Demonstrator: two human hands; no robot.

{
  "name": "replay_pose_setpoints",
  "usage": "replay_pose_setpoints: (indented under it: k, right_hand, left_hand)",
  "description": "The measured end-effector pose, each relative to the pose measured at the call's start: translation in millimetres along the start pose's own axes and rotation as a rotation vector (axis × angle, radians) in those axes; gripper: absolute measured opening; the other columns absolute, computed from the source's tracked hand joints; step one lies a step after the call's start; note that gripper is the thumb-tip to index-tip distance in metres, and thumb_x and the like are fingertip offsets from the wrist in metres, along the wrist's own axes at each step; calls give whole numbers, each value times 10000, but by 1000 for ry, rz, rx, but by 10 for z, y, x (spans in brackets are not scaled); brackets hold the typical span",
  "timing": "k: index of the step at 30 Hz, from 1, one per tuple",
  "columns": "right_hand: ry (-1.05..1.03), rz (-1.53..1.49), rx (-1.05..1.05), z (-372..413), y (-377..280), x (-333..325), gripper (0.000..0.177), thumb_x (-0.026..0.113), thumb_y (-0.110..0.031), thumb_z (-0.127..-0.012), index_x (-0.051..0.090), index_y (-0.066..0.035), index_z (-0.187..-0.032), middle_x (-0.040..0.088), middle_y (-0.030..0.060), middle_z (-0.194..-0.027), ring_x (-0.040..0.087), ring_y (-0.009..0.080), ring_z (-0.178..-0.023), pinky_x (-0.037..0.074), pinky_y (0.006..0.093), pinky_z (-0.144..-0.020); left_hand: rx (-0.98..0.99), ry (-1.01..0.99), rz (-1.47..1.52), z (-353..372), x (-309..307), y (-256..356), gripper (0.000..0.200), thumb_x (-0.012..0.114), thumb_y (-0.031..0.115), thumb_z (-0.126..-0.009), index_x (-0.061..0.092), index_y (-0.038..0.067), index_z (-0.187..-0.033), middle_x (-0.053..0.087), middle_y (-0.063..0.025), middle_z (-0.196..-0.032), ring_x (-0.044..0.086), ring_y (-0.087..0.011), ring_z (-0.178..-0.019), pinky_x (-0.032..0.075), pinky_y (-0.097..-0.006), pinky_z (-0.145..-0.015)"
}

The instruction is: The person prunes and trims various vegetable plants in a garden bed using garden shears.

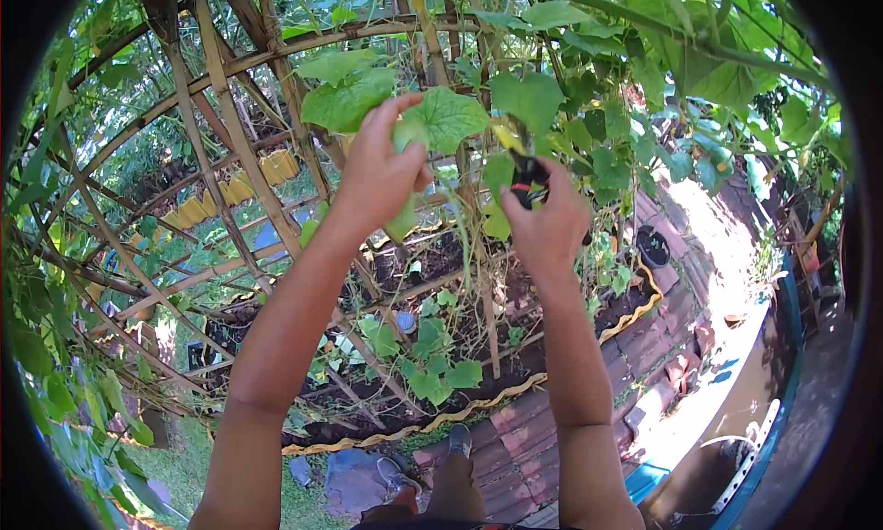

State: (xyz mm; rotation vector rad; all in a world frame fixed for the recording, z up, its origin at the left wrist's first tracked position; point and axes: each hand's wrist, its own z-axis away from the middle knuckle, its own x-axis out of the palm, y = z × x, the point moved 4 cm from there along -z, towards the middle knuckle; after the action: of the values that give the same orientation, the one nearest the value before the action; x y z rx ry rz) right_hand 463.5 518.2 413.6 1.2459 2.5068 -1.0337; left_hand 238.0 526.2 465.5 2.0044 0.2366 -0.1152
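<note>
My left hand is raised at the trellis with its fingers curled round a pale green gourd. The gourd hangs among broad leaves, its middle covered by my palm and fingers. A large veined leaf lies just right of my fingertips, and another leaf is behind them. In my right hand are pruning shears with black and red handles. Their yellowish blades point up and left toward the vine, level with the leaves; the blade tips are blurred.
A curved bamboo trellis with climbing vines stands before me. Beneath it runs a soil bed with a wavy yellow edging. Brick paving and a black pot lie to the right. A thick green stem crosses overhead.
</note>
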Motion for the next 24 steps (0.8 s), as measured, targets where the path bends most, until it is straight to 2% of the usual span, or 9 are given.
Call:
replay_pose_setpoints:
  k: [1,3,6,9,13,15,18,24]
  right_hand:
    - [53,61,-66,-312,-27,-23,524,784,-306,-745,625,-71,-1185,702,126,-1032,657,321,-954,452,464,-852]
    - [55,191,-155,-869,-69,53,511,790,-307,-738,626,-90,-1170,699,110,-1039,654,305,-958,442,455,-848]
    - [14,318,-388,-1421,-83,402,482,802,-314,-729,621,-112,-1128,690,98,-1001,651,296,-945,437,450,-843]
    - [-61,440,-583,-1641,-89,816,490,824,-308,-714,607,-129,-1115,678,81,-993,646,279,-955,436,439,-849]
    - [-80,509,-710,-1754,-118,1302,515,854,-293,-674,580,-147,-1085,651,69,-962,633,262,-946,437,420,-841]
    - [-72,527,-750,-1787,-111,1483,510,856,-282,-669,580,-147,-1075,638,68,-932,631,253,-926,439,409,-826]
    - [60,445,-851,-1788,-136,1605,118,625,-152,-835,607,-143,-951,642,61,-833,645,234,-832,427,396,-768]
    - [57,350,-879,-1726,-210,1744,145,627,-153,-835,609,-138,-978,634,59,-823,635,228,-806,426,393,-753]
  left_hand:
    - [34,55,-58,-310,80,-40,506,515,51,-896,494,22,-1401,564,-177,-1224,698,-214,-671,569,-334,-624]
    - [-31,95,-141,-845,197,-168,622,511,24,-886,395,3,-1496,668,-170,-994,707,-186,-721,554,-326,-570]
    - [-246,139,81,-1278,263,-409,663,490,-10,-854,378,0,-1508,642,-219,-1118,727,-230,-750,563,-346,-533]
    - [-334,105,194,-1547,260,-748,695,492,-29,-829,370,-3,-1513,606,-242,-1201,725,-248,-746,567,-354,-504]
    - [-297,66,205,-1633,276,-895,683,503,-40,-829,385,-22,-1501,651,-191,-1101,710,-215,-700,566,-336,-497]
    - [-227,102,88,-1665,210,-908,662,506,-34,-836,403,-25,-1490,661,-170,-1061,706,-202,-686,565,-329,-498]
    - [-161,174,-25,-1590,130,-910,584,509,-17,-858,477,-5,-1441,675,-154,-1027,702,-177,-655,560,-314,-507]
    - [-20,311,-209,-1518,20,-899,455,517,-10,-863,597,4,-1311,699,-144,-1016,714,-161,-629,558,-306,-528]
